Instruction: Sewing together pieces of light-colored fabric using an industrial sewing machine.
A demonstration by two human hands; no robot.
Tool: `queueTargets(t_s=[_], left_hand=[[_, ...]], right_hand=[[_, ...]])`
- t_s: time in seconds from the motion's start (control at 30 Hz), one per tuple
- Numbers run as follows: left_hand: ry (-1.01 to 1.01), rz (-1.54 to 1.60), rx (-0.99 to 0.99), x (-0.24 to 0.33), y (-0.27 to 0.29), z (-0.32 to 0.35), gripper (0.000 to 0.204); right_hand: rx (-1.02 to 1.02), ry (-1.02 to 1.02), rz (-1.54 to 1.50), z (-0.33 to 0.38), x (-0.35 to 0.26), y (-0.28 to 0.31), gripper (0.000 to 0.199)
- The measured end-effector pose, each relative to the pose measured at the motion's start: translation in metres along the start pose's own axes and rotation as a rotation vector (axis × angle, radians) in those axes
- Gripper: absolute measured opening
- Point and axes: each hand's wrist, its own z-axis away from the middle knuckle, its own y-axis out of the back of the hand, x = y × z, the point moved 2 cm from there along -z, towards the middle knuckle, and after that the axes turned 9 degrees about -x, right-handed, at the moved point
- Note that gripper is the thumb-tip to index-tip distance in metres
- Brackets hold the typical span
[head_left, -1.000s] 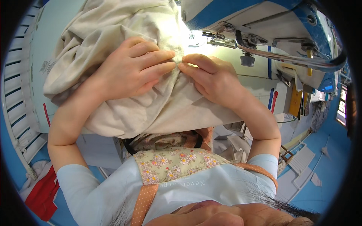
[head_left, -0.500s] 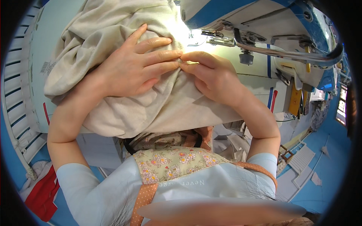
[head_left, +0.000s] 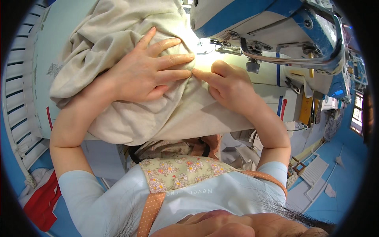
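Note:
A big piece of beige cloth (head_left: 134,122) lies in loose folds across the sewing machine's bed. My left hand (head_left: 144,75) rests flat on it with fingers spread, open, the fingertips near the cloth's right edge. From the right, my right hand (head_left: 233,85) reaches the same edge. One of its fingers is stretched out, its tip touching the cloth close to my left fingertips. Its other fingers are curled and partly hidden, and no pinch shows. Just beyond both hands, a bright light washes out the area beside the blue and white sewing machine (head_left: 244,19).
A bent metal bar (head_left: 292,61) and a dark knob (head_left: 252,66) hang under the machine's head, right of the hands. A pair of scissors (head_left: 292,85) lies farther right. White slatted rack (head_left: 19,98) stands along the left; red cloth (head_left: 41,201) lies below it.
My right hand's two-finger pinch on the cloth's edge has loosened; one finger has drawn back and curled, the other still touches. My left hand stays nearly in place. The view has shifted slightly.

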Motion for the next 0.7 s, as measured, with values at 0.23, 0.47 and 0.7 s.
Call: queueTargets(t_s=[0.23,0.47,0.7], left_hand=[[0.007,0.002,0.010,-0.007,-0.001,-0.009,0.054],[0.032,-0.025,0.055,-0.012,-0.002,-0.017,0.049],[0.063,-0.044,0.058,-0.018,0.000,-0.025,0.042]], right_hand=[[0.020,-0.032,-0.051,-0.003,0.014,-0.002,0.048],[-0.010,-0.066,-0.044,-0.008,0.026,-0.003,0.047],[-0.030,-0.201,-0.044,-0.010,0.046,-0.015,0.035]])
